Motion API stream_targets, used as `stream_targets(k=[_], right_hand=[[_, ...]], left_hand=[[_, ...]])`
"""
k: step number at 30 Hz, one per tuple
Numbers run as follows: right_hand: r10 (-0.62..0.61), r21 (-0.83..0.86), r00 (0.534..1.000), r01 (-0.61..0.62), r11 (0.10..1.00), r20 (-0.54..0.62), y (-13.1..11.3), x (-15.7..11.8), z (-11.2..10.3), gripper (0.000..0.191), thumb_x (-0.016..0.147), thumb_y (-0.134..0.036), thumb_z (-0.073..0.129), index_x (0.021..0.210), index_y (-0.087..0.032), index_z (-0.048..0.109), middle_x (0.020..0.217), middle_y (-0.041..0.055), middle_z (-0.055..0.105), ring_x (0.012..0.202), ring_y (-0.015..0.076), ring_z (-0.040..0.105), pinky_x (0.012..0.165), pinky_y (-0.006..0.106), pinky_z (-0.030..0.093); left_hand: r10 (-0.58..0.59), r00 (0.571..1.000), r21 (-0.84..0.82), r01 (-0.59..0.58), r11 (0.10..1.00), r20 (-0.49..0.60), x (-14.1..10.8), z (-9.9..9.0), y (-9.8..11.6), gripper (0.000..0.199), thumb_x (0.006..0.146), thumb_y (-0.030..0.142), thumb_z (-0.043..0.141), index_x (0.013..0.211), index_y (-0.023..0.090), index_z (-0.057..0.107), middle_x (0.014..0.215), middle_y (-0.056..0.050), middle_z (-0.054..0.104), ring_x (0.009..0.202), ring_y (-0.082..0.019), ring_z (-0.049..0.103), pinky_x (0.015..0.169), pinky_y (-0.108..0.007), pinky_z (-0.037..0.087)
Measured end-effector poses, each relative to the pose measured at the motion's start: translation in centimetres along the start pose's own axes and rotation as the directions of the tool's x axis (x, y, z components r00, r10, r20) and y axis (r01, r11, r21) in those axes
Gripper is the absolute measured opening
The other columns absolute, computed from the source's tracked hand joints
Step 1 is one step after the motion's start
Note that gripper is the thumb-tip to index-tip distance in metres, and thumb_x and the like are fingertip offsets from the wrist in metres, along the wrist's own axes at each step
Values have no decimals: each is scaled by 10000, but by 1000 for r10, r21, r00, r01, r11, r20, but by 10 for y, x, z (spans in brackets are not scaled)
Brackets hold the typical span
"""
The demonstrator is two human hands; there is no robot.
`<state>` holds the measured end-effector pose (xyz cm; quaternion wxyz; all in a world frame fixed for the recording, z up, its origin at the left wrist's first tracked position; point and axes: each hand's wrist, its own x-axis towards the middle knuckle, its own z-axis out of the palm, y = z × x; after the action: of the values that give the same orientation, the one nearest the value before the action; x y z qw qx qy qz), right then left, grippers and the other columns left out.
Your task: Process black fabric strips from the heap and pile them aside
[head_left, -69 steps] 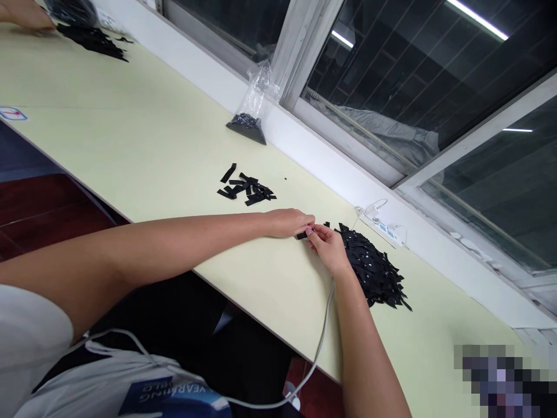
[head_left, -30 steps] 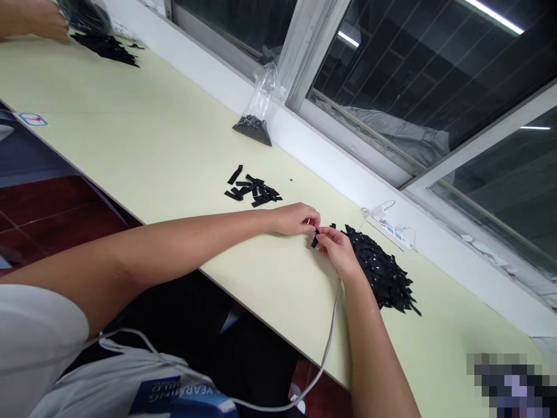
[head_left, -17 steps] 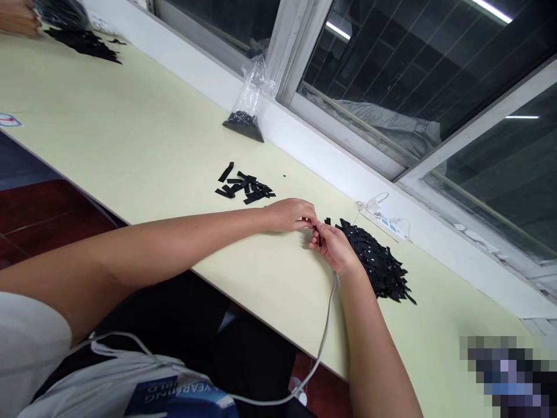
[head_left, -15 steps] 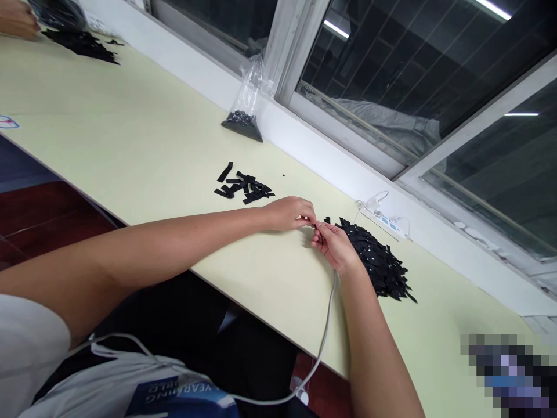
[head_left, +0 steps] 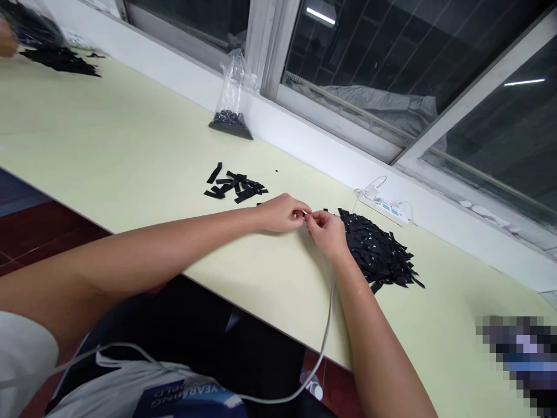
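My left hand and my right hand meet fingertip to fingertip just above the table. Both are closed in a pinch on a small black strip, most of which the fingers hide. Beside my right hand, and partly behind it, lies a large heap of black strips with small pale marks on them. A smaller scatter of black strips rests beyond my left forearm.
A clear plastic bag with small black pieces stands against the wall below the windows. A power strip lies along the wall. A grey cable crosses the table edge. At far left are another person's hand and more black strips.
My right hand has turned, its fingers now curled over at my left fingertips, with less of the palm showing. The view has shifted slightly.
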<state>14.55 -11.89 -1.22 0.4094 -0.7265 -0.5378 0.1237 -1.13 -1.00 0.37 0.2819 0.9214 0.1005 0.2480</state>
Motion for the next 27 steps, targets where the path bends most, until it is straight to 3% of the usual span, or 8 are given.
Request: stream_targets(k=[8, 17, 21, 27], right_hand=[[-97, -52, 994, 99, 994, 43, -5, -2, 0, 274, 822, -387, 577, 791, -173, 746, 662, 36, 696, 599, 160, 575, 604, 274, 407], [-140, -142, 982, 158, 977, 130, -11, -7, -1, 275, 826, -309, 534, 859, -178, 774, 660, 27, 682, 589, 151, 531, 601, 273, 375], [-135, -120, 980, 153, 981, 143, -7, -6, 1, 264, 828, -328, 542, 800, -179, 758, 637, 28, 668, 560, 148, 498, 562, 274, 351], [-122, -109, 985, 136, 985, 126, -5, -6, 6, 255, 821, -329, 545, 788, -175, 745, 600, 20, 634, 546, 144, 479, 566, 269, 351]], left_hand=[[-20, 1000, -30, 20, 999, 10, 1, 6, -2, 234, 730, 126, 509, 771, 148, 738, 597, 15, 575, 561, -91, 415, 561, -251, 310], [-105, 994, -80, 108, 991, 34, 2, 12, -9, 231, 708, 150, 539, 754, 157, 765, 624, -3, 651, 589, -113, 495, 568, -256, 353], [-149, 988, -121, 152, 981, 30, 4, 14, -12, 264, 729, 147, 521, 750, 172, 783, 674, -14, 703, 635, -129, 564, 588, -258, 390], [-188, 982, -125, 189, 974, 21, 7, 17, -14, 255, 738, 156, 491, 593, 158, 701, 572, 1, 625, 564, -111, 493, 552, -262, 351]])
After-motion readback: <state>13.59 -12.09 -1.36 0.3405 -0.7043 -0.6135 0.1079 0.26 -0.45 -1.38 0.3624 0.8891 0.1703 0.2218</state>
